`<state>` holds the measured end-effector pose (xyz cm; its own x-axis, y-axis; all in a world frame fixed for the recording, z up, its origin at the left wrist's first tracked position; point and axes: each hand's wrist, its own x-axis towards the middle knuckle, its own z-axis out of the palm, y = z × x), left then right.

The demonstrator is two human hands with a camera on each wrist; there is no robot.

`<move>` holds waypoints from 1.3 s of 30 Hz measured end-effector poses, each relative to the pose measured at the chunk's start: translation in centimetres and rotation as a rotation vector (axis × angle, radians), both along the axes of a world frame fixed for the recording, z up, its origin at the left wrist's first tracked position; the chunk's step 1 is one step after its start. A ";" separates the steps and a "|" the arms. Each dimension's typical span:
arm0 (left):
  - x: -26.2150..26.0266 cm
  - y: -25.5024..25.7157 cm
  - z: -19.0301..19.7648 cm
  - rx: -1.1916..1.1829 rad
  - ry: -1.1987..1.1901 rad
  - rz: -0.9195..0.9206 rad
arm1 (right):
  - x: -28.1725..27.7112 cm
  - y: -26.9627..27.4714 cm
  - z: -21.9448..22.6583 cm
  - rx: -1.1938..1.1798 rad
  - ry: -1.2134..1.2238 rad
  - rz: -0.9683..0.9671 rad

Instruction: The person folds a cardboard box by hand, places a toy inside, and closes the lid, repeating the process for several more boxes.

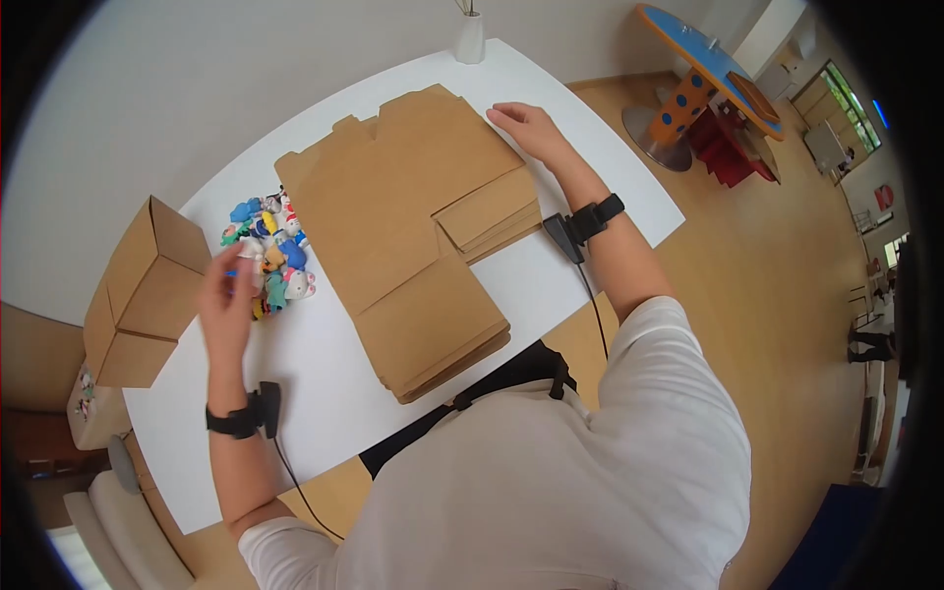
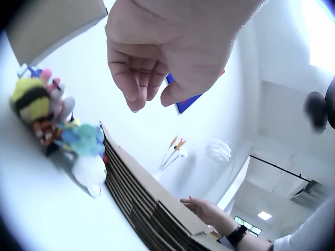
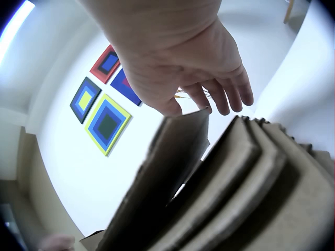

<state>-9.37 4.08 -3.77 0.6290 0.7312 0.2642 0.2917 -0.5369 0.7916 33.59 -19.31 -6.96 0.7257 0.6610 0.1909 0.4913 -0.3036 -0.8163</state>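
A stack of flattened brown cardboard boxes (image 1: 393, 197) lies on the white table. My right hand (image 1: 531, 133) is at the stack's far right edge, fingers relaxed; in the right wrist view this hand (image 3: 183, 63) hangs over the cardboard edges (image 3: 225, 172), and whether it touches them I cannot tell. Left of the stack sits a pile of small colourful toy figures (image 1: 285, 254). Over the pile's left side is my left hand (image 1: 226, 300), holding nothing. The left wrist view shows that hand (image 2: 167, 52) with loosely bent fingers, above and apart from the toys (image 2: 84, 141).
An assembled cardboard box (image 1: 157, 295) stands at the table's left end. A white vase (image 1: 470, 39) is at the far edge. Cables hang from both wrist cameras. Beyond the table on the right stands a round blue-topped table (image 1: 703, 49) with a red seat (image 1: 723, 147).
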 end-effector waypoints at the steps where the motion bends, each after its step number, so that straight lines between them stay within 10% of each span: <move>1: 1.7 -1.3 -0.3 0.001 0.112 -0.021 | -0.4 -0.4 -0.5 0.029 0.104 0.014; 13: 6.7 -3.6 -1.0 -0.282 0.398 -0.089 | -2.3 -0.7 -1.7 0.242 0.410 0.137; 32: 8.3 -6.2 0.1 -0.537 -0.189 -0.081 | -5.6 -2.8 2.4 0.177 -0.013 0.412; 39: 10.0 -6.7 0.1 -0.590 -0.393 -0.243 | -4.8 -1.5 1.9 0.214 0.013 0.231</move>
<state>0.67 -2.58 -3.62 0.7308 0.6738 0.1094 -0.1446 -0.0038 0.9895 28.77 -20.76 -5.11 0.5643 0.7544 0.3354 0.5162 -0.0054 -0.8564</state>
